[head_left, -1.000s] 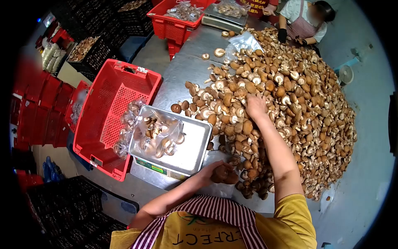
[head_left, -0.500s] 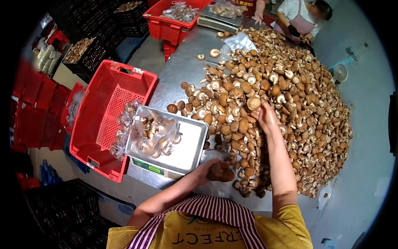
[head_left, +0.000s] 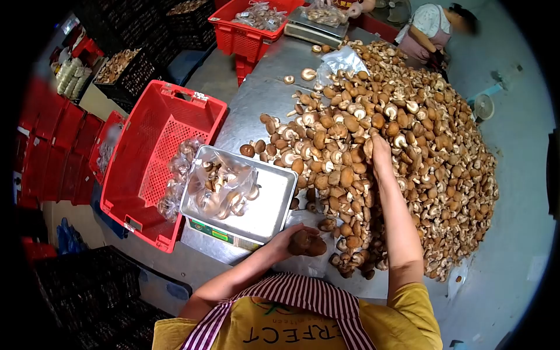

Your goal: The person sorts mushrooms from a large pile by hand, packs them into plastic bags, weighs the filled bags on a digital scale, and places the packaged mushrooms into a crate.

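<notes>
Low in the middle, my left hand (head_left: 287, 240) is closed around a few dark brown mushrooms (head_left: 309, 244), just right of the scale's near corner. My right hand (head_left: 380, 154) reaches over the big mushroom pile (head_left: 431, 169), its fingers wrapped round a single mushroom (head_left: 368, 149) whose cap shows on the left side. Beside my left hand stands a scale with a metal tray (head_left: 273, 195). An open clear plastic bag of mushrooms (head_left: 219, 186) lies on that tray. Part of my left fingers is hidden behind the mushrooms.
Left of the scale, a red crate (head_left: 157, 157) holds several filled bags (head_left: 179, 181). A second scale (head_left: 315, 32) and another red crate (head_left: 248, 32) stand at the far end of the metal table (head_left: 248, 114). A co-worker (head_left: 429, 35) stands beyond the pile. Empty plastic bags (head_left: 341, 61) lie there.
My right hand has turned and closed more around the mushroom, shifting slightly right. My left hand stays nearly in place with its mushrooms. The co-worker at the back leans differently.
</notes>
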The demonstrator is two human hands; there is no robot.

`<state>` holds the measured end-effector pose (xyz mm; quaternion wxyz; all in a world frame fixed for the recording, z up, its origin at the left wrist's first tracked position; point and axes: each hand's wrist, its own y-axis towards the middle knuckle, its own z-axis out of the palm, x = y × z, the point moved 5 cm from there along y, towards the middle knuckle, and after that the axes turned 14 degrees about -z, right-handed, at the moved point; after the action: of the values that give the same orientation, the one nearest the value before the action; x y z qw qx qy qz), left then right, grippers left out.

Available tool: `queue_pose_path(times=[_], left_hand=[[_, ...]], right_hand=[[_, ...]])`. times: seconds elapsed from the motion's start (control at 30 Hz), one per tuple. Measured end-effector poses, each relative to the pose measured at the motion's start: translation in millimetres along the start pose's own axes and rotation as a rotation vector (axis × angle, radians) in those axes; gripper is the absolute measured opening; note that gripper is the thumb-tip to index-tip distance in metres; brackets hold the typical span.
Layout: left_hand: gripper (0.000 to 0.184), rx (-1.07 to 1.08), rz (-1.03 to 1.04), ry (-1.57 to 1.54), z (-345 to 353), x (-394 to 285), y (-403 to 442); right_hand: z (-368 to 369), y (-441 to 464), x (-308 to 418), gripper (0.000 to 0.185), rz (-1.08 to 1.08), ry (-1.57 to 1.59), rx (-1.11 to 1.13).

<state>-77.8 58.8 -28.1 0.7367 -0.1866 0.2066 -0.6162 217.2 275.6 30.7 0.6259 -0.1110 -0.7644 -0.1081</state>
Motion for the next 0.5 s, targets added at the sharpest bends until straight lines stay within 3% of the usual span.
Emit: queue_pose_path(times=[0.03,0.1,0.2,0.23,0.33,0.4,0.43,0.5], left_hand=[[0.047,-0.001,0.002,-0.005,-0.3,-0.4,0.0],[0.047,0.007,0.017,-0.020,-0.7,-3.0,-0.2],[0.046,-0.082,0.026,0.016,0.7,-9.8,-3.4],[0.046,-0.085,0.023,0.010,-0.1,-11.1,-2.8],[0.045,-0.097,0.021,-0.002,-3.6,-13.7,1.6],[0.045,-0.007,0.057,-0.016,-3.9,-16.8,6.2],[0.045,-0.008,0.056,-0.013,-4.6,-18.3,6.8],[0.044,0.017,0.070,-0.014,-1.1,-22.3,5.0]], right_hand=[[-1.8,4.9,3.7,0.038,-0.143,-0.228,-0.033],[17.1,0.3,32.8,0.037,-0.130,-0.263,0.008],[47.6,14.4,35.8,0.029,-0.099,-0.739,0.355],[51.5,23.4,25.8,0.029,-0.094,-0.738,0.359],[77.9,37.9,36.5,0.032,-0.246,-0.982,0.290],[98.8,47.0,23.3,0.036,-0.535,-1.122,0.352],[100.6,49.5,19.0,0.036,-0.534,-1.120,0.348],[108.2,46.7,8.2,0.035,-0.296,-1.300,0.585]])
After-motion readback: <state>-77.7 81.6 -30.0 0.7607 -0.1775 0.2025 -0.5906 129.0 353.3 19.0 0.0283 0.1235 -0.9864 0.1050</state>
